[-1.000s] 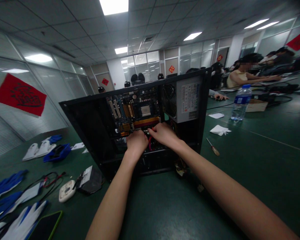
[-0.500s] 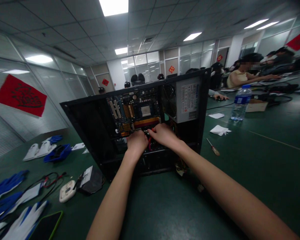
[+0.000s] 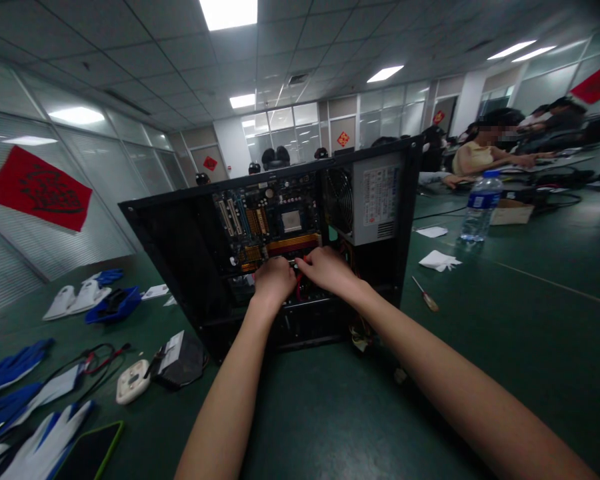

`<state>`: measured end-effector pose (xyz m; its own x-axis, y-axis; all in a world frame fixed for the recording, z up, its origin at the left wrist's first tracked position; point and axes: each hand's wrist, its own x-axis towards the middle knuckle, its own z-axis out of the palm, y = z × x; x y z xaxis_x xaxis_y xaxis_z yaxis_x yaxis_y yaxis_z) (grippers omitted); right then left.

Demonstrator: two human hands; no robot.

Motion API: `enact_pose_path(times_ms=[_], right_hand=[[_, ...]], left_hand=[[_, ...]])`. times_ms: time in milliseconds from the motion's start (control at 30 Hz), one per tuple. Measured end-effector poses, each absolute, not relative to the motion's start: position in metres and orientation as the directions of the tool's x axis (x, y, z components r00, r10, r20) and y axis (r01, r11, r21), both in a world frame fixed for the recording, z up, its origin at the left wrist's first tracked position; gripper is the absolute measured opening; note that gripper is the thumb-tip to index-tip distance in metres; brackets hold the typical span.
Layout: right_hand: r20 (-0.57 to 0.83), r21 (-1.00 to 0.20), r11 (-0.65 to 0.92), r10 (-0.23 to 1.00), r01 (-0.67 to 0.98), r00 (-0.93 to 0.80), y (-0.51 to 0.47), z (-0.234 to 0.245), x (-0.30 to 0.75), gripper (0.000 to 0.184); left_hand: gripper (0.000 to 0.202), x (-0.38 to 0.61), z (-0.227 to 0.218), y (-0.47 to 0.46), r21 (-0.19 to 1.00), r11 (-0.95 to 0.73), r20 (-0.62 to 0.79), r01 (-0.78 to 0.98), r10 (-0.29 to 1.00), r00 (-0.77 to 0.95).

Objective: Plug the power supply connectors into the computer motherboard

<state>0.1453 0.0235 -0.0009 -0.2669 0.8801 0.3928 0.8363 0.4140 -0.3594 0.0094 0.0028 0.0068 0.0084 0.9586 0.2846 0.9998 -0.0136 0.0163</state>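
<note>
Well, in the head view, the white label [image 3: 377,195] on the boxy grey metal power supply [image 3: 366,235] bears print too small to read, like the clear plastic bottle's [image 3: 475,230] blue wrap. The black, open-sided computer case [image 3: 180,247] stands on the smooth green table [image 3: 330,413]. Inside, below the motherboard [image 3: 275,200], left hand [image 3: 274,280] and right hand [image 3: 329,268] curl side by side; I cannot tell whether either grips anything.
</note>
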Motion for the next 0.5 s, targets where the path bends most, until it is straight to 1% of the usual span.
enact_pose_path(times_ms=[133,300,500], right_hand=[[0.369,-0.353,0.402,0.89,0.845,-0.269,0.027,-0.003,0.145,0.044],[0.351,-0.352,0.405,0.893,0.844,-0.282,0.027,-0.004,0.144,0.043],[0.301,-0.374,0.397,0.907,0.838,-0.295,0.028,-0.005,0.145,0.042]], left_hand=[[0.036,0.009,0.01,0.007,0.064,-0.008,0.267,0.998,0.964,-0.009],[0.034,0.009,0.011,0.011,0.152,0.018,0.216,0.988,0.975,-0.051],[0.034,-0.002,0.004,0.011,0.253,-0.013,0.196,0.967,0.98,-0.038]])
